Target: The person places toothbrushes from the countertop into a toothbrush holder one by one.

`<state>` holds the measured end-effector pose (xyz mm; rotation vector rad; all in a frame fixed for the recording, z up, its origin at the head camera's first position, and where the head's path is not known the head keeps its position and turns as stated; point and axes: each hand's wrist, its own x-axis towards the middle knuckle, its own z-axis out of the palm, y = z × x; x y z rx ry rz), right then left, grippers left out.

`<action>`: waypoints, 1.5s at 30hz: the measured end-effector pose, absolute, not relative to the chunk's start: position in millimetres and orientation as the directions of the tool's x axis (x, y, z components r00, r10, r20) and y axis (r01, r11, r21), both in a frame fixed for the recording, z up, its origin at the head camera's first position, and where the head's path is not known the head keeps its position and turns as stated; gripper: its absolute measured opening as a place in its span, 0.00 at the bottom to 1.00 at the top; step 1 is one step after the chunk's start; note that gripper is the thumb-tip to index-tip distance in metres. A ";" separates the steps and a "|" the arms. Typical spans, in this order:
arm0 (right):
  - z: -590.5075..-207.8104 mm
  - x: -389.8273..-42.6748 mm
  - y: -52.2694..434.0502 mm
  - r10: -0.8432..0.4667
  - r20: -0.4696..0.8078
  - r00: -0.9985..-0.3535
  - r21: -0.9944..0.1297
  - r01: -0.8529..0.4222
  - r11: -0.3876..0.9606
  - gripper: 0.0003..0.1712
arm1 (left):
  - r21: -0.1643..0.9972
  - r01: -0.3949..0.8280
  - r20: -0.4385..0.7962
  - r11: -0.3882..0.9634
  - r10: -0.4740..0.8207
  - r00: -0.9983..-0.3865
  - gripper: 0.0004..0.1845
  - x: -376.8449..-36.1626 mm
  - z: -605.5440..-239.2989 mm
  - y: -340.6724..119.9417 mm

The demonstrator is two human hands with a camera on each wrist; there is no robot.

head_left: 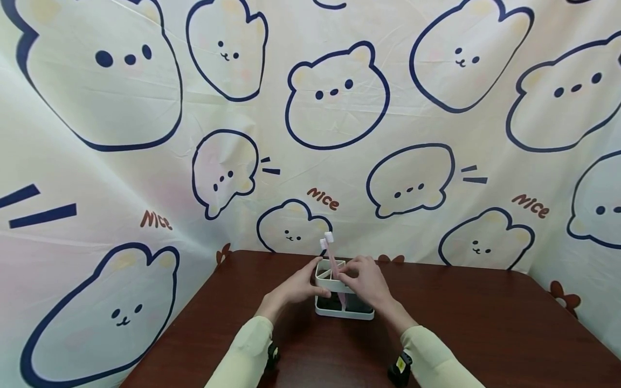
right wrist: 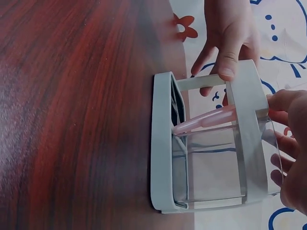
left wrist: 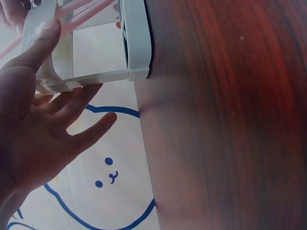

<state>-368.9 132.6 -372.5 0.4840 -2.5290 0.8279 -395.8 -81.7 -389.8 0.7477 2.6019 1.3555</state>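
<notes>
A pale toothbrush holder (head_left: 335, 312) stands on the table, with an open frame between its base and its divided top. Two pink toothbrushes (head_left: 332, 258) slant up from the top's left part, white bristles uppermost. My left hand (head_left: 297, 285) grips the holder's left side, its thumb across the top band. At the toothbrush shafts, the thumb and forefinger of my right hand (head_left: 365, 280) pinch a pink handle. A clear cup-like piece (right wrist: 211, 167) sits in the holder's other half, close to the right hand's curled fingers. One handle's lower end shows inside the frame, near the base.
The dark reddish wood table (head_left: 461, 323) extends around the holder. Behind it hangs a pale cloth (head_left: 339, 178) printed with blue bear outlines, meeting the table's back edge. Dark wrist devices (head_left: 400, 369) sit at both sleeves.
</notes>
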 end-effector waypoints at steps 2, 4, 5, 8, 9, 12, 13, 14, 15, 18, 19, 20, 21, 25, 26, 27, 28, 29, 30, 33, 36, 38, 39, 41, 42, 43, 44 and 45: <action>-373.4 -368.7 132.4 -0.178 0.496 -0.850 -0.483 -0.440 0.757 0.07 | 0.793 0.374 0.124 0.481 0.474 -0.872 0.48 -395.6 -389.5 -81.9; -373.8 -368.3 132.1 -0.167 0.496 -0.852 -0.493 -0.435 0.754 0.07 | 0.793 0.376 0.125 0.479 0.475 -0.871 0.48 -395.6 -389.4 -82.1; -374.1 -368.5 132.0 -0.162 0.497 -0.852 -0.497 -0.433 0.752 0.07 | 0.793 0.377 0.126 0.480 0.475 -0.871 0.48 -395.5 -389.4 -82.2; -375.2 -368.2 132.0 -0.136 0.498 -0.856 -0.516 -0.419 0.747 0.08 | 0.793 0.377 0.127 0.478 0.476 -0.870 0.49 -395.3 -389.3 -82.6; -375.6 -368.0 132.3 -0.126 0.497 -0.859 -0.527 -0.414 0.742 0.08 | 0.794 0.377 0.127 0.477 0.475 -0.871 0.50 -395.3 -389.3 -82.6; -378.4 -368.2 134.4 -0.093 0.480 -0.872 -0.567 -0.390 0.726 0.09 | 0.797 0.376 0.128 0.472 0.476 -0.870 0.50 -395.3 -389.3 -82.6; -379.4 -368.5 135.3 -0.084 0.475 -0.876 -0.582 -0.384 0.717 0.10 | 0.799 0.375 0.129 0.471 0.476 -0.870 0.50 -395.4 -389.4 -82.5; -380.2 -368.5 136.4 -0.077 0.467 -0.881 -0.601 -0.380 0.703 0.10 | 0.800 0.374 0.129 0.469 0.475 -0.870 0.50 -395.5 -389.5 -82.5; -381.3 -369.0 137.6 -0.073 0.460 -0.885 -0.614 -0.376 0.694 0.10 | 0.802 0.373 0.129 0.467 0.474 -0.871 0.49 -395.6 -389.6 -82.4; -383.0 -369.2 141.1 -0.070 0.448 -0.891 -0.655 -0.380 0.654 0.11 | 0.803 0.368 0.127 0.469 0.469 -0.874 0.50 -396.0 -389.7 -81.8; -383.5 -369.4 141.9 -0.076 0.452 -0.889 -0.658 -0.389 0.644 0.11 | 0.803 0.367 0.126 0.470 0.467 -0.875 0.50 -396.1 -389.7 -81.6; -383.8 -369.3 142.7 -0.079 0.453 -0.888 -0.665 -0.396 0.634 0.11 | 0.802 0.365 0.125 0.473 0.464 -0.877 0.50 -396.2 -389.9 -81.4; -384.4 -369.2 143.3 -0.085 0.456 -0.886 -0.666 -0.403 0.627 0.11 | 0.800 0.364 0.124 0.477 0.461 -0.878 0.50 -396.3 -390.1 -81.2; -386.5 -367.4 145.6 -0.088 0.480 -0.873 -0.664 -0.427 0.614 0.09 | 0.798 0.363 0.123 0.481 0.460 -0.879 0.50 -396.2 -390.5 -80.3; -387.1 -366.5 146.5 -0.085 0.480 -0.873 -0.667 -0.426 0.611 0.09 | 0.798 0.363 0.122 0.482 0.461 -0.879 0.50 -396.1 -390.5 -80.2; -387.9 -365.7 147.5 -0.082 0.483 -0.872 -0.667 -0.427 0.611 0.09 | 0.798 0.362 0.121 0.483 0.460 -0.880 0.50 -396.0 -390.4 -80.2; -388.5 -364.9 148.8 -0.082 0.489 -0.868 -0.664 -0.432 0.610 0.09 | 0.798 0.362 0.121 0.481 0.460 -0.879 0.50 -396.1 -390.2 -80.1; -389.1 -363.7 150.1 -0.082 0.490 -0.868 -0.665 -0.433 0.609 0.08 | 0.798 0.361 0.120 0.482 0.460 -0.880 0.50 -396.1 -389.9 -80.1; -389.7 -362.5 151.5 -0.084 0.493 -0.866 -0.663 -0.436 0.608 0.08 | 0.796 0.361 0.119 0.486 0.459 -0.881 0.50 -396.1 -389.5 -80.2; -390.7 -359.8 155.3 -0.091 0.503 -0.860 -0.651 -0.446 0.614 0.09 | 0.792 0.359 0.118 0.494 0.453 -0.884 0.50 -396.1 -388.8 -80.8; -389.6 -357.5 157.2 -0.095 0.507 -0.857 -0.641 -0.449 0.623 0.10 | 0.788 0.355 0.113 0.503 0.449 -0.886 0.51 -396.0 -388.5 -81.3; -388.0 -357.4 157.0 -0.096 0.508 -0.856 -0.630 -0.445 0.636 0.11 | 0.786 0.353 0.109 0.507 0.450 -0.887 0.51 -395.5 -388.9 -81.6; -386.6 -357.6 156.2 -0.094 0.504 -0.858 -0.627 -0.439 0.644 0.11 | 0.785 0.355 0.108 0.508 0.452 -0.886 0.52 -395.4 -389.0 -81.7; -383.5 -359.4 153.5 -0.088 0.501 -0.861 -0.611 -0.425 0.668 0.12 | 0.785 0.358 0.109 0.505 0.456 -0.883 0.52 -395.0 -389.4 -82.0; -381.4 -360.6 151.5 -0.084 0.496 -0.864 -0.603 -0.412 0.684 0.13 | 0.786 0.362 0.113 0.501 0.460 -0.881 0.52 -395.0 -389.4 -81.9; -379.3 -362.3 149.3 -0.082 0.493 -0.866 -0.588 -0.401 0.702 0.13 | 0.786 0.366 0.115 0.498 0.463 -0.879 0.52 -395.1 -389.4 -81.9; -377.1 -363.8 146.7 -0.083 0.487 -0.870 -0.573 -0.390 0.721 0.14 | 0.786 0.369 0.118 0.496 0.465 -0.877 0.51 -395.2 -389.4 -81.9; -375.0 -365.4 143.9 -0.083 0.476 -0.875 -0.560 -0.375 0.738 0.15 | 0.787 0.372 0.121 0.492 0.468 -0.875 0.51 -395.3 -389.5 -81.8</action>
